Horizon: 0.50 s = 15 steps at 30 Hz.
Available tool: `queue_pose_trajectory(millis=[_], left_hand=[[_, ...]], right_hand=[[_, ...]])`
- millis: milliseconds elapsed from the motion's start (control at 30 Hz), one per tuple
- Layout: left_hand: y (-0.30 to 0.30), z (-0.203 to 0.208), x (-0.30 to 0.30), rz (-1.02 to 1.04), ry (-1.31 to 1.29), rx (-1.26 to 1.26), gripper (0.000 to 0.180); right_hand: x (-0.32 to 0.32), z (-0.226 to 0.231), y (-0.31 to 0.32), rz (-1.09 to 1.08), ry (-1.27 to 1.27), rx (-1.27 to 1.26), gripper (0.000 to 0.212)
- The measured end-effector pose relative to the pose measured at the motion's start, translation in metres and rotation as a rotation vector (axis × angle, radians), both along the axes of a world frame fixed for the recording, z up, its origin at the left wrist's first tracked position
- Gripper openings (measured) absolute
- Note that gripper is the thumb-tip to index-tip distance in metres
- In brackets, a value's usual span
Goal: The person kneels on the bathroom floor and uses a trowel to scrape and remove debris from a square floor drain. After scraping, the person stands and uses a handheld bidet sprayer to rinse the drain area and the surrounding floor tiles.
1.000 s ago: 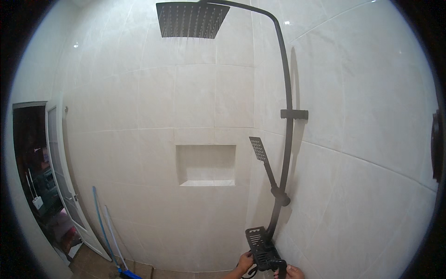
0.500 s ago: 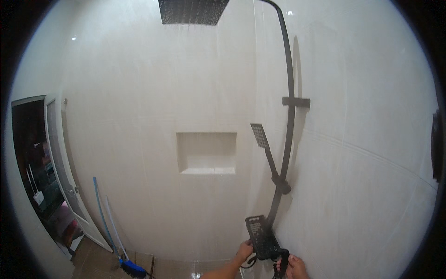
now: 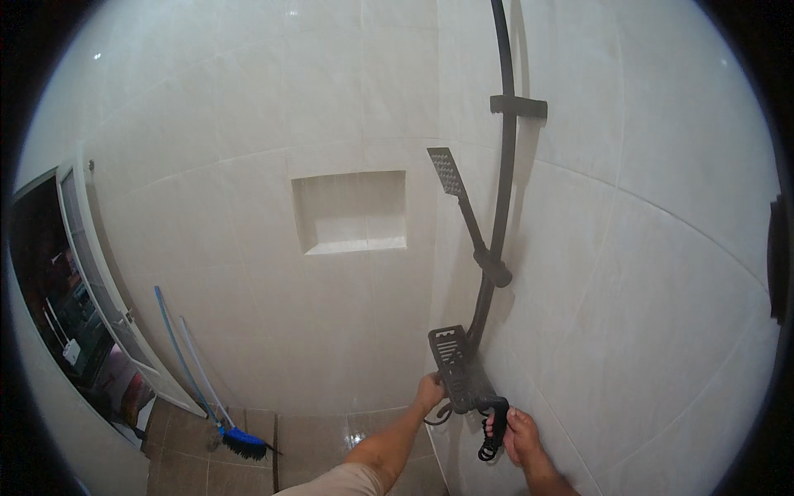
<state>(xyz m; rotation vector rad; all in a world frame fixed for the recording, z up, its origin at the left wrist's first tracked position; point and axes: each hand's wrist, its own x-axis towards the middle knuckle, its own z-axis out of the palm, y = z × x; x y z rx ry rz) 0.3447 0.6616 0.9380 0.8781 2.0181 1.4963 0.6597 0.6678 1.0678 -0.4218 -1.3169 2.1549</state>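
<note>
A black shower column [image 3: 503, 190] runs down the corner of the tiled wall to a black slotted shelf unit [image 3: 451, 364]. My left hand [image 3: 430, 390] is closed at the left side of this unit, and its fingertips are hidden behind the edge. My right hand [image 3: 519, 434] is wrapped round a black hooked piece [image 3: 498, 417] at the unit's lower right, the thumb in front and fingers showing behind. A black coiled hose [image 3: 490, 449] hangs just below it. Higher up, a square black hand shower [image 3: 447, 172] leans left in its holder [image 3: 494, 269].
A recessed wall niche [image 3: 351, 212] lies left of the column. At the lower left, a blue brush [image 3: 241, 443] with dark bristles and two long poles lean by the wall. An open white door [image 3: 99, 273] stands at the far left. The brown tiled floor [image 3: 178, 459] shows below.
My view has tilted down, so the overhead shower head has left the top of the picture. More of my forearms and the floor shows. Both hands stay at the shelf unit.
</note>
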Motion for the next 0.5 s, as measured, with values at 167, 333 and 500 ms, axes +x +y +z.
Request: queue_pose_trajectory(millis=[167, 333, 500], left_hand=[[0.004, 0.020, 0.030, 0.061, 0.061, 0.080, 0.032], [-0.005, 0.028, 0.039, 0.082, 0.277, 0.160, 0.026], [-0.007, 0.025, 0.040, 0.097, 0.294, 0.206, 0.024]], right_hand=[[0.011, 0.000, 0.005, -0.065, -0.031, -0.044, 0.038], [0.010, -0.003, 0.007, -0.069, -0.011, -0.043, 0.040], [0.007, 0.005, 0.003, -0.082, -0.031, 0.018, 0.044]])
